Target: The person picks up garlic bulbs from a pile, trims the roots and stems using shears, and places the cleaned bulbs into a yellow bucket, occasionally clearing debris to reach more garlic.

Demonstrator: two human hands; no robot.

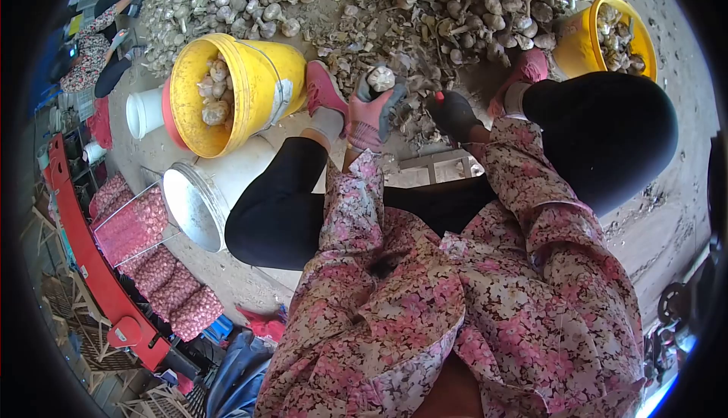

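We judge the step as trimming garlic. Our left hand (371, 115), gloved and raised over the ground between the feet, clasps a garlic bulb (381, 78). The right hand (455, 112), fingers curled, appears to grip a small red-tipped tool (438, 97). Next, the bulb needs dropping into the near yellow bucket (258, 77).

Two yellow buckets (235, 92) (603, 35), two white buckets (201, 194) (144, 112), two gloved hands (371, 115) (455, 112).

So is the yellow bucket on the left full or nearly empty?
Partly filled: the yellow bucket leans toward the camera, with a few garlic bulbs low inside and much bare wall showing.
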